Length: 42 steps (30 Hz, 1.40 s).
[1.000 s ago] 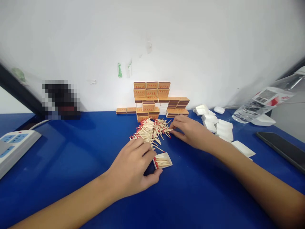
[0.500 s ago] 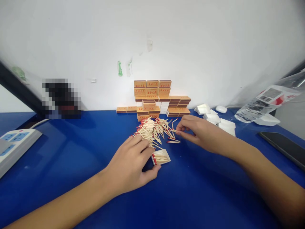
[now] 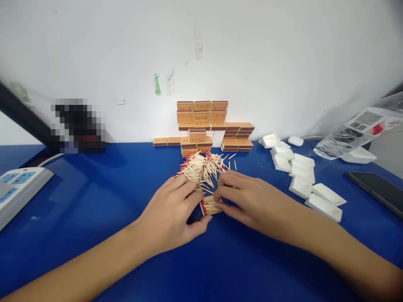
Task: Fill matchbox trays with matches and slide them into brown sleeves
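Observation:
A small white matchbox tray (image 3: pixel 209 207) with red-tipped matches in it lies on the blue table (image 3: pixel 94 201). My left hand (image 3: pixel 173 214) grips the tray's left side, thumb below and fingers above. My right hand (image 3: pixel 244 197) covers the tray's right half, fingers pinched over the matches in it. Just behind both hands lies a loose pile of matches (image 3: pixel 204 167).
Orange matchboxes (image 3: pixel 204 126) are stacked against the white wall. Several empty white trays (image 3: pixel 302 180) lie to the right, near a plastic bag (image 3: pixel 352 134) and a dark phone (image 3: pixel 378 188). A power strip (image 3: pixel 19 184) sits at the far left.
My right hand has come back from the match pile toward me and to the left, down onto the tray. A few matches got dragged out of the pile. My left hand has stayed on the tray.

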Motion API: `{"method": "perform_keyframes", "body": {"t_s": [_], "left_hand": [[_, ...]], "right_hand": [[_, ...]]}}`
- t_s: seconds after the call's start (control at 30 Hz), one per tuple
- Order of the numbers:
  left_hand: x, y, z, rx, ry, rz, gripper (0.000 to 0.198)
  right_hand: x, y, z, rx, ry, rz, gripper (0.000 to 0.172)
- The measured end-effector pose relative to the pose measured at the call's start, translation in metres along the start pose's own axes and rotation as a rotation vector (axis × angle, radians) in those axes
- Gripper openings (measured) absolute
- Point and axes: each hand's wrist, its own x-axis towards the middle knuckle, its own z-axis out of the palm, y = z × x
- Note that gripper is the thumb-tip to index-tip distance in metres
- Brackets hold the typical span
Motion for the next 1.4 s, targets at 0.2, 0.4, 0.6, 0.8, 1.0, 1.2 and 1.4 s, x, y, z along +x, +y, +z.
{"method": "perform_keyframes", "body": {"t_s": [0.2, 0.4, 0.6, 0.8, 1.0, 1.2, 1.4], "left_hand": [[-0.001, -0.001, 0.001, -0.007, 0.049, 0.026, 0.025], [-0.002, 0.0, 0.002, -0.008, 0.028, 0.033, 0.025], [-0.002, -0.001, 0.003, -0.003, 0.024, 0.032, 0.026], [-0.003, -0.001, 0.004, -0.003, 0.01, 0.016, 0.026], [-0.001, 0.0, 0.002, -0.001, -0.01, 0.009, 0.024], [-0.002, -0.001, 0.002, -0.002, 0.014, 0.021, 0.023], [-0.002, 0.002, 0.0, -0.015, 0.049, 0.102, 0.026]], "right_hand": [[-0.004, 0.02, -0.007, 0.015, 0.091, 0.111, 0.011], [-0.008, 0.049, -0.005, 0.015, -0.02, 0.28, 0.015], [-0.007, 0.052, 0.004, 0.067, -0.109, 0.309, 0.023], [-0.004, 0.032, -0.006, 0.109, -0.085, 0.25, 0.022], [0.004, -0.007, 0.004, 0.08, -0.056, 0.157, 0.013], [0.001, -0.002, 0.004, 0.057, 0.004, 0.162, 0.013], [-0.002, 0.031, -0.007, -0.097, 0.159, 0.291, 0.017]]}}
